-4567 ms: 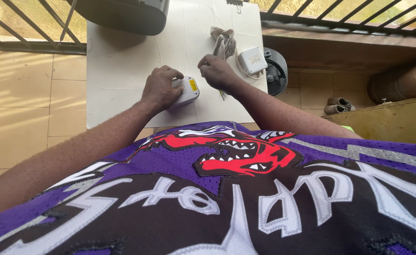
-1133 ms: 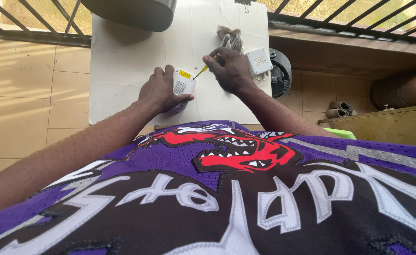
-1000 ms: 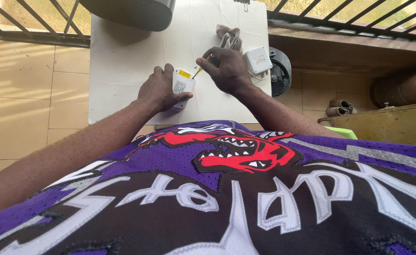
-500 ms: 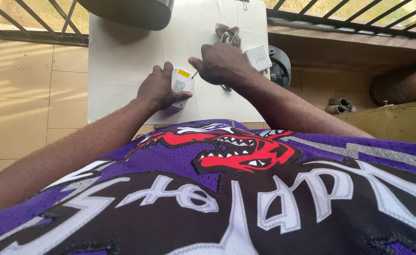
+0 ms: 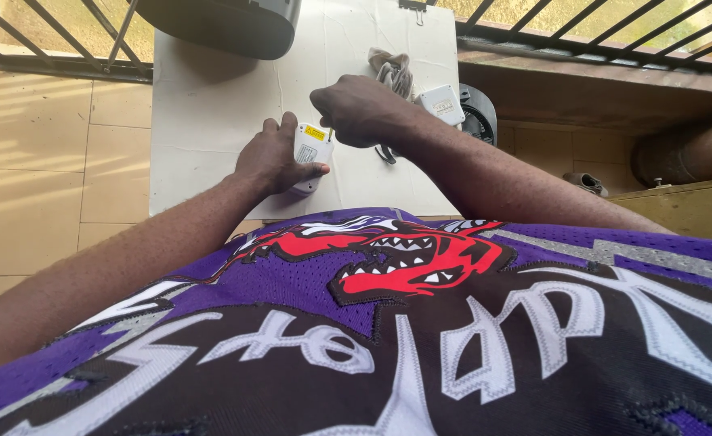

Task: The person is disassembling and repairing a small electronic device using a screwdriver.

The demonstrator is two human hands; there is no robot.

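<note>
i'm looking down at a small white table (image 5: pixel 210 121) set on a tiled balcony floor (image 5: pixel 41 161), pale tiles lit by low sun. a dark metal railing (image 5: pixel 598 32) runs along the far edge, with greenery past it. a dark rounded object (image 5: pixel 226 24) sits at the table's far corner, cut off by the top of the frame, so i cannot say what it is. to the right of the table are a low brown ledge (image 5: pixel 614 89) and a round black thing (image 5: pixel 478 113) half hidden behind my arm.

my left hand (image 5: pixel 275 157) is clamped on a small white device (image 5: pixel 310 153) with a yellow label, thumb across its near end, holding it down near the table's front edge. my right hand (image 5: pixel 360 109) hovers just above it, fingers curled together; a thin tip shows below my fist, but i cannot tell what it is. beyond my knuckles lie a white adapter block (image 5: pixel 441 103) and a bundle of grey cable (image 5: pixel 392 69), partly covered. my purple jersey (image 5: pixel 388 323) hides everything nearer.
</note>
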